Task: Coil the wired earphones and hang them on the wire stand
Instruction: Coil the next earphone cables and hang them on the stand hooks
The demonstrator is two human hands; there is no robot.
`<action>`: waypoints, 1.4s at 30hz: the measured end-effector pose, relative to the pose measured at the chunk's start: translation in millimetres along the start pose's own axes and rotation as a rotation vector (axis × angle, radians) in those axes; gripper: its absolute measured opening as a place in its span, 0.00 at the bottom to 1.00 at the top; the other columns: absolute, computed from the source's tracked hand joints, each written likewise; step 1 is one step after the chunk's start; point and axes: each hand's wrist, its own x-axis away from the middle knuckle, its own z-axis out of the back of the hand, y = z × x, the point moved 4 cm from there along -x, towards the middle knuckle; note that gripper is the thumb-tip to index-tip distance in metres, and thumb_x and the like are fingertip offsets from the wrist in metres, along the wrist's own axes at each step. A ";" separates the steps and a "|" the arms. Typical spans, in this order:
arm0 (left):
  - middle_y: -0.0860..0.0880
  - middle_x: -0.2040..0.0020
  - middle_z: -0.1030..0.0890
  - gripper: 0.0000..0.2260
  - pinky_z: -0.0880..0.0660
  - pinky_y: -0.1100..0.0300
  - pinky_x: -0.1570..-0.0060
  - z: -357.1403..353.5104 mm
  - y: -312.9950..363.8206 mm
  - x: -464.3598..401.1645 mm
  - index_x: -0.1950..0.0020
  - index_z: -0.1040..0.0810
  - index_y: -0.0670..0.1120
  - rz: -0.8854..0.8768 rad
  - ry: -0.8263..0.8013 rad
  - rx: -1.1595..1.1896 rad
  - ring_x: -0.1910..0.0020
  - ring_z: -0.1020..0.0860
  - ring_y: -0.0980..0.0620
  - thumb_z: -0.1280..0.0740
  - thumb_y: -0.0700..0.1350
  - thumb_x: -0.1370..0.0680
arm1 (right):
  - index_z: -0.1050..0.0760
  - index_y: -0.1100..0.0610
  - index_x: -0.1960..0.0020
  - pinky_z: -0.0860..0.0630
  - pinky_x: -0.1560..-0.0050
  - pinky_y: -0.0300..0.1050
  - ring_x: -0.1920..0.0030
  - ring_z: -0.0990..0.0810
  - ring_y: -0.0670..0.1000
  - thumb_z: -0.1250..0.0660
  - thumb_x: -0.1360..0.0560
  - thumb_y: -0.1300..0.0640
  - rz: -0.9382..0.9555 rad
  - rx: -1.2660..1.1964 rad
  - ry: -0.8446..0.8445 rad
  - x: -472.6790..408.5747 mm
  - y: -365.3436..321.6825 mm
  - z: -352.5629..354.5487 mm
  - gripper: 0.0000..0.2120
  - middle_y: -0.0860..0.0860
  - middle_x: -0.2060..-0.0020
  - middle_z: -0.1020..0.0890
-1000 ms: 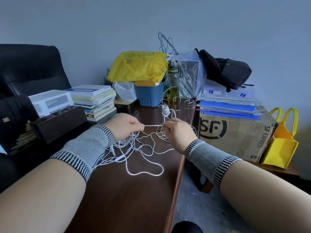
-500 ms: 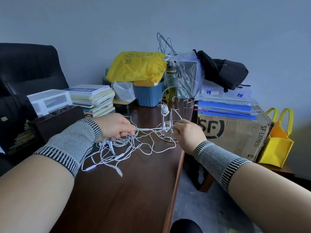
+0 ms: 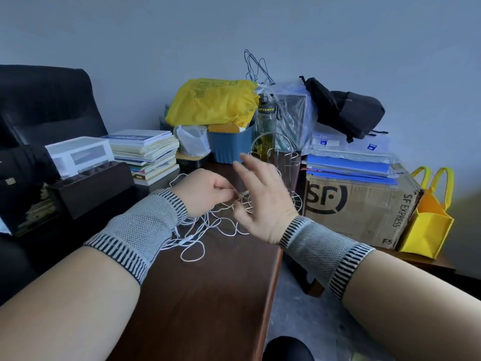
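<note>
Earphones (image 3: 208, 225) lie as a loose white tangle on the dark wooden surface (image 3: 208, 295), partly under the two hands. One strand is pinched in the curled grip of the left hand (image 3: 205, 191), thumb against fingertips. Just beside it the right hand (image 3: 263, 199) is raised with its fingers spread apart and holds nothing. Directly behind the right hand stands the wire stand (image 3: 276, 157), upright near the edge of the surface. Both wrists wear grey knitted bands. Further back are a stack of books (image 3: 145, 152) and a cardboard box (image 3: 359, 209).
</note>
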 end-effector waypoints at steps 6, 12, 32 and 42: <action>0.54 0.72 0.22 0.09 0.30 0.62 0.65 -1.8 3.9 3.4 0.65 0.18 0.54 0.028 -0.037 0.081 0.70 0.27 0.58 0.29 0.50 0.25 | 0.22 0.58 0.46 0.24 0.51 0.48 0.54 0.20 0.58 0.44 0.26 0.50 -0.202 -0.111 -0.149 3.0 7.0 -11.9 0.18 0.55 0.56 0.17; 0.56 0.62 0.17 0.07 0.23 0.55 0.58 30.3 -39.9 21.1 0.58 0.16 0.53 0.227 0.113 0.055 0.61 0.19 0.53 0.29 0.55 0.25 | 0.30 0.55 0.65 0.34 0.63 0.43 0.67 0.28 0.55 0.42 0.20 0.46 -0.304 0.053 -0.253 21.2 43.3 -4.1 0.18 0.50 0.73 0.28; 0.54 0.62 0.17 0.08 0.29 0.62 0.62 21.9 -16.7 8.1 0.60 0.17 0.52 0.154 0.118 0.050 0.60 0.21 0.55 0.29 0.55 0.26 | 0.22 0.55 0.62 0.27 0.62 0.42 0.69 0.26 0.49 0.37 0.23 0.50 -0.493 -0.257 -0.228 1.5 33.9 0.1 0.13 0.49 0.72 0.24; 0.60 0.78 0.27 0.06 0.30 0.50 0.56 51.2 -58.6 24.2 0.58 0.17 0.50 0.318 0.430 0.370 0.71 0.33 0.58 0.26 0.52 0.27 | 0.18 0.57 0.55 0.25 0.54 0.42 0.57 0.20 0.53 0.38 0.24 0.46 -0.689 -0.020 -0.466 20.3 54.2 -0.2 0.16 0.53 0.59 0.19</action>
